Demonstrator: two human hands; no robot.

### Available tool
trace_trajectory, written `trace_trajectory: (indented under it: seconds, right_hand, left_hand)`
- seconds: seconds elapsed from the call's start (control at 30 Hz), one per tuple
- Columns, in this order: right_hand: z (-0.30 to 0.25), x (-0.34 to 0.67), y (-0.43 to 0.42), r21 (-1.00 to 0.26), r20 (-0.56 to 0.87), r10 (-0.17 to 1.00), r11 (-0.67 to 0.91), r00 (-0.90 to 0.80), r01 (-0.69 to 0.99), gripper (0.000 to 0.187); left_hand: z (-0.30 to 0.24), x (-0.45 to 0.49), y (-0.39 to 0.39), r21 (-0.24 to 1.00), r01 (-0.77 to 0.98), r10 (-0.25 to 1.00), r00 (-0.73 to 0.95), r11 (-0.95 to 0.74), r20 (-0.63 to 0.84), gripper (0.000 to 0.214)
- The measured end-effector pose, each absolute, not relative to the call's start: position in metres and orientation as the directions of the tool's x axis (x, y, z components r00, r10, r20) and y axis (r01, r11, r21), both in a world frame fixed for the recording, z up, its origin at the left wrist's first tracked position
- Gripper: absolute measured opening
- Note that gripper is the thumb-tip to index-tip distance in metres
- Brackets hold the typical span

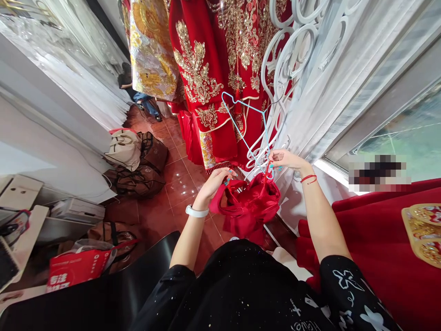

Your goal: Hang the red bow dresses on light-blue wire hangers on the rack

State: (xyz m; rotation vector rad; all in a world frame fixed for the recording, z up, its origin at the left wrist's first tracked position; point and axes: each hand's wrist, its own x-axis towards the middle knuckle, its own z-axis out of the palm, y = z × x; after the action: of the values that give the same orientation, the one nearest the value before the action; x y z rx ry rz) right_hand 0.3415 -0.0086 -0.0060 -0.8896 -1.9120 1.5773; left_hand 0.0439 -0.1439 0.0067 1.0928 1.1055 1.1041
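Observation:
A small red satin garment (250, 204) hangs bunched between my two hands. My left hand (216, 180), a white band on its wrist, is closed on the garment's upper left edge. My right hand (285, 161), a red string round its wrist, pinches the garment's top right together with the lower end of a light blue wire hanger (246, 131). The hanger rises from my right hand, tilted toward the upper left, in front of a white scrolled metal rack (289, 55).
Red robes with gold embroidery (213, 69) hang ahead. Brown and beige bags (138, 161) lie on the red tiled floor at left, with a red bag (79, 266) and boxes nearer. A red cloth with a gold piece (389, 248) lies at right under a window.

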Motion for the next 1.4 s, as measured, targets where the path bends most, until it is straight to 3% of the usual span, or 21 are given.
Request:
trace_trajectory:
  seconds: [0.1, 0.2, 0.4, 0.5, 0.57, 0.67, 0.73, 0.83, 0.97, 1.03, 1.1, 1.2, 1.27, 1.4]
  right_hand:
    - [-0.005, 0.343, -0.019, -0.956, 0.03, 0.814, 0.192, -0.58, 0.22, 0.048]
    - [-0.022, 0.351, -0.041, -0.921, 0.148, 0.913, 0.267, -0.38, 0.283, 0.041]
    - [-0.087, 0.392, -0.095, -0.912, 0.154, 0.988, 0.146, -0.01, 0.384, 0.023]
    - [-0.11, 0.407, -0.112, -0.884, 0.245, 0.938, 0.111, 0.247, 0.455, 0.014]
    - [-0.121, 0.41, -0.118, -0.867, 0.342, 0.83, 0.099, 0.44, 0.488, 0.014]
    - [-0.131, 0.403, -0.117, -0.927, 0.324, 0.676, 0.086, 0.662, 0.365, 0.023]
    - [-0.134, 0.392, -0.112, -0.981, 0.183, 0.715, 0.089, 0.675, 0.172, 0.029]
    - [-0.135, 0.369, -0.102, -0.998, 0.022, 0.881, 0.05, 0.473, -0.047, 0.047]
    - [-0.132, 0.332, -0.091, -0.988, -0.023, 0.987, 0.001, 0.157, -0.154, 0.091]
    - [-0.131, 0.312, -0.087, -0.977, 0.017, 0.995, 0.037, 0.096, -0.209, 0.097]
    - [-0.131, 0.296, -0.082, -0.964, 0.066, 0.996, 0.081, 0.067, -0.255, 0.089]
    - [-0.131, 0.29, -0.073, -0.965, 0.092, 0.996, 0.091, 0.005, -0.247, 0.053]
    - [-0.129, 0.301, -0.067, -0.971, 0.104, 0.994, 0.104, 0.008, -0.216, 0.048]
    - [-0.119, 0.344, -0.062, -0.944, 0.151, 0.94, 0.229, 0.307, -0.238, 0.047]
  left_hand:
    - [0.009, 0.047, -0.149, 0.986, -0.134, 0.994, 0.058, 0.099, -0.092, 0.014]
    - [0.008, 0.051, -0.153, 0.973, -0.204, 0.994, -0.002, 0.109, -0.111, 0.011]
    - [-0.009, 0.055, -0.155, 0.962, -0.262, 0.992, -0.081, 0.075, -0.099, 0.018]
    - [-0.022, 0.054, -0.151, 0.961, -0.277, 0.991, -0.122, 0.019, -0.054, 0.026]
    - [-0.03, 0.052, -0.148, 0.957, -0.292, 0.988, -0.147, -0.001, -0.043, 0.036]
    - [-0.037, 0.049, -0.144, 0.958, -0.287, 0.984, -0.174, -0.026, -0.025, 0.043]
    - [-0.039, 0.048, -0.142, 0.961, -0.272, 0.981, -0.192, -0.05, -0.003, 0.043]
    - [-0.039, 0.049, -0.143, 0.959, -0.276, 0.981, -0.194, -0.063, 0.008, 0.046]
    - [-0.037, 0.051, -0.146, 0.954, -0.293, 0.988, -0.157, -0.057, 0.01, 0.051]
    - [-0.037, 0.05, -0.146, 0.954, -0.292, 0.988, -0.154, -0.063, 0.018, 0.051]
    - [-0.037, 0.048, -0.146, 0.956, -0.283, 0.985, -0.168, -0.08, 0.032, 0.049]
    - [-0.038, 0.044, -0.144, 0.96, -0.259, 0.977, -0.205, -0.107, 0.054, 0.049]
    - [-0.039, 0.04, -0.142, 0.961, -0.246, 0.97, -0.233, -0.122, 0.064, 0.048]
    - [-0.038, 0.029, -0.136, 0.958, -0.234, 0.948, -0.307, -0.163, 0.086, 0.045]
